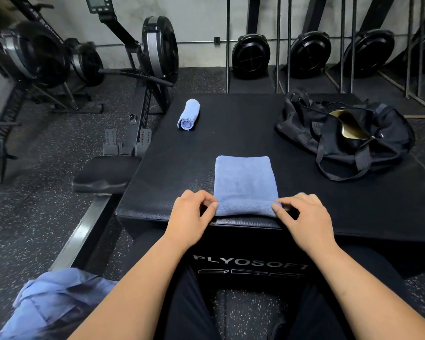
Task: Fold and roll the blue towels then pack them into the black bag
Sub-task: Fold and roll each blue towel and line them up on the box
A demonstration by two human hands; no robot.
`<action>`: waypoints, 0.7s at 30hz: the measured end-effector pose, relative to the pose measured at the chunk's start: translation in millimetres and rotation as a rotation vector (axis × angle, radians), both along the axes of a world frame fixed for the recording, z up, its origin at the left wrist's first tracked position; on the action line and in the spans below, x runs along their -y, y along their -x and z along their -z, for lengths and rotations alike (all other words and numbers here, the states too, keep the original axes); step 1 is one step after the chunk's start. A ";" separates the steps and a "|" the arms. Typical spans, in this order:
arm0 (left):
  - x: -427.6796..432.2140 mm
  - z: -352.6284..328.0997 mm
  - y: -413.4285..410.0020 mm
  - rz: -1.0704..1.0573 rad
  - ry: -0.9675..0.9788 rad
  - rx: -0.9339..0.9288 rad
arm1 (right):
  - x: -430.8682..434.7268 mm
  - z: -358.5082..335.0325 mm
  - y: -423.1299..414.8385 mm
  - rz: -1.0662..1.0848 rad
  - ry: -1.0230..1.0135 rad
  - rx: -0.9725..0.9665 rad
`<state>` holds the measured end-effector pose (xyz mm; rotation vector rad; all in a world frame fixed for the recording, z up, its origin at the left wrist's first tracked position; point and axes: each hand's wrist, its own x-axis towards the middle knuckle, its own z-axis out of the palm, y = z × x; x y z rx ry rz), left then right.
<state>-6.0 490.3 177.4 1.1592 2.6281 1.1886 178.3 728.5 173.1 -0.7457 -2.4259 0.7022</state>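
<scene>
Black bag (390, 128) unzipped, gold lining (351, 126) showing, left hand (189, 218) and right hand (307, 217) pinching rolled edge of folded blue towel (245, 182)

Person: left hand (190, 218), right hand (304, 220), forearms (133, 285) all bare. Black trousers (184, 310) on legs.

A folded towel (245, 182), blue and oblong, lies flat at the near edge of the box (243, 133). Its near end is curled over into the start of a roll, which the left hand (190, 217) and right hand (304, 217) pinch at either end. A rolled towel (188, 114), a tight blue cylinder, lies at the box's far left, and a crumpled heap of towels (59, 295) sits low on the left. The bag (346, 133), black and slumped with slack straps, lies at the far right, unzipped, something gold showing in its mouth.
</scene>
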 end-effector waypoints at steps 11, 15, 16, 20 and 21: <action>-6.9 2.4 -3.1 0.070 0.014 -0.403 | -5.2 16.4 5.6 -0.117 -0.436 -0.117; -5.2 4.5 -2.1 0.064 0.058 -0.355 | -4.6 14.6 3.5 -0.120 -0.385 -0.081; -4.3 5.3 -0.7 0.064 0.071 -0.342 | -4.7 15.0 3.0 -0.126 -0.384 -0.058; -2.6 7.3 4.4 0.056 0.108 -0.260 | -9.9 19.4 3.2 -0.123 -0.341 -0.004; -2.4 6.5 4.6 0.053 0.106 -0.229 | -10.9 19.3 3.7 -0.114 -0.310 -0.007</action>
